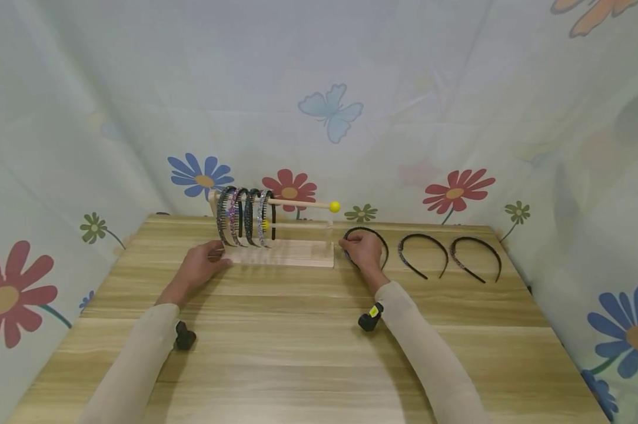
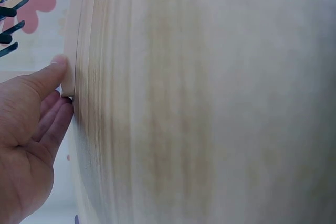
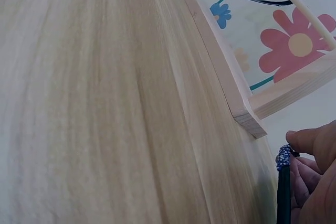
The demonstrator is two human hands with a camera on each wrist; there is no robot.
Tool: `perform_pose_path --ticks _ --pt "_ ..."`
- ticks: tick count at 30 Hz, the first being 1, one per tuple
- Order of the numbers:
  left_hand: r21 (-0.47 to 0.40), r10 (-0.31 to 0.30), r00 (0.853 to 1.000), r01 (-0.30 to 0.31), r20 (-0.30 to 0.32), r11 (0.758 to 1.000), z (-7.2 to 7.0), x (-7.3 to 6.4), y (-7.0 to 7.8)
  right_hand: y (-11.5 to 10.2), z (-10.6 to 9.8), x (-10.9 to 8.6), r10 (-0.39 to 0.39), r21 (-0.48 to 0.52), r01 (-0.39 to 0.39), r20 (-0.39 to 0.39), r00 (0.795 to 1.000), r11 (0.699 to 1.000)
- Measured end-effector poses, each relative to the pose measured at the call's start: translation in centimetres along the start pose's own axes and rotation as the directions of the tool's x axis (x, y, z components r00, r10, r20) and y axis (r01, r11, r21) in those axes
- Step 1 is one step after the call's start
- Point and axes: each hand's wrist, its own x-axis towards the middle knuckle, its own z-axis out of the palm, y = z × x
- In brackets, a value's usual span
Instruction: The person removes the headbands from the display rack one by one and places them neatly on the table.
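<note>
A wooden headband stand (image 1: 298, 254) stands toward the back of the table, with several black and glittery headbands (image 1: 248, 218) hung on the left part of its rods. My left hand (image 1: 199, 264) holds the left end of its base. In the left wrist view the thumb (image 2: 52, 72) lies on the base's edge, with the fingers curled by its corner. Just right of the stand, my right hand (image 1: 365, 250) pinches a black headband (image 1: 386, 242) at its side. The right wrist view shows that headband's sparkly stones (image 3: 283, 157) beside the thumb.
Two more headbands, one nearer (image 1: 424, 236) and one farther right (image 1: 477, 239), lie on the wooden table (image 1: 298, 353). Yellow balls (image 1: 334, 206) cap the stand's rods. Behind hangs a flowered cloth (image 1: 245, 88).
</note>
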Motion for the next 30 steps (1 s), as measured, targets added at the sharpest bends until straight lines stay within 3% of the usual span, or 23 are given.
perform_pose_path --ticks 13,19,21,27,30 --pt "0.009 0.006 1.0 -0.006 0.001 1.0 0.1 0.0 0.1 0.4 -0.4 0.3 0.026 0.007 -0.026 0.03 0.999 1.0" --pt "0.006 0.003 1.0 -0.003 0.006 1.0 0.0 0.0 0.2 0.5 -1.4 0.4 0.045 0.157 -0.051 0.043 0.998 0.986" --pt "0.007 0.004 1.0 -0.004 0.006 1.0 0.0 0.0 0.2 0.4 -1.9 0.4 0.022 0.2 -0.031 0.049 0.999 0.979" --pt "0.014 -0.004 1.0 0.004 0.003 1.0 0.0 -0.2 0.3 -0.3 -3.7 0.2 -0.104 0.193 0.102 0.0 0.995 0.976" --pt "0.01 -0.006 1.0 0.006 0.003 1.0 0.0 -0.2 0.4 -0.8 -4.6 0.1 -0.162 0.237 0.161 -0.015 0.987 0.958"
